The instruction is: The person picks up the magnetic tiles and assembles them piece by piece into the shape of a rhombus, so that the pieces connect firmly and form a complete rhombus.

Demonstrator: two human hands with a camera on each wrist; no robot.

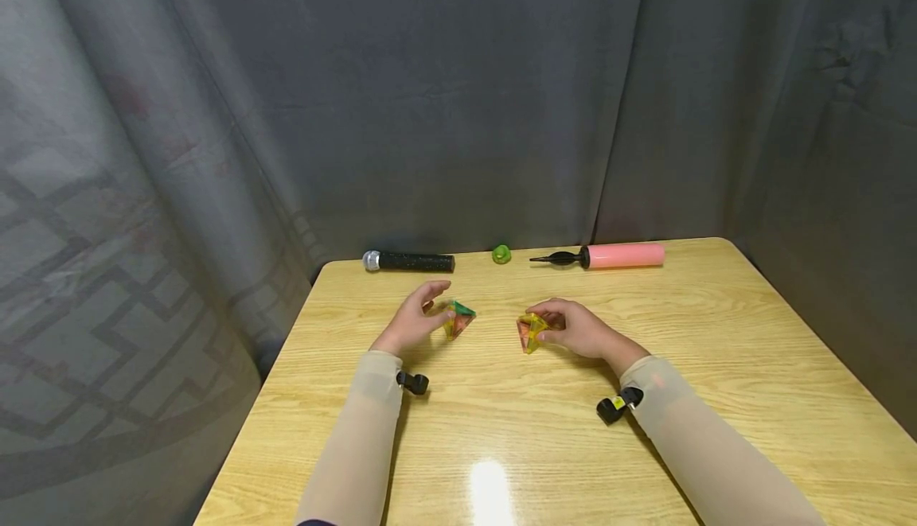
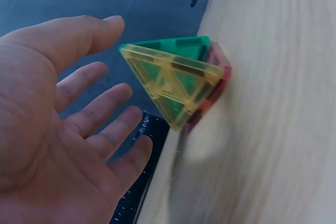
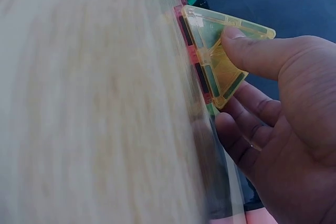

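Two small shapes built of see-through triangular magnetic tiles stand apart on the wooden table. The left tile shape (image 2: 173, 85) has yellow, green and red sides. Beside it is my left hand (image 1: 411, 323), fingers spread and loosely bent; the left wrist view shows a gap between the fingers and the tiles. My right hand (image 1: 583, 331) holds the right tile shape (image 1: 530, 333), which shows yellow and red sides. Its thumb presses the near yellow tile (image 3: 218, 59) while the other fingers lie behind, partly hidden by the tiles.
Along the table's far edge lie a black microphone (image 1: 415, 262) with a silver head, a small green object (image 1: 501, 255) and a pink hand pump (image 1: 625, 255) with a black nozzle. Grey curtains (image 1: 458, 96) hang behind the table (image 1: 544, 446) and at its sides.
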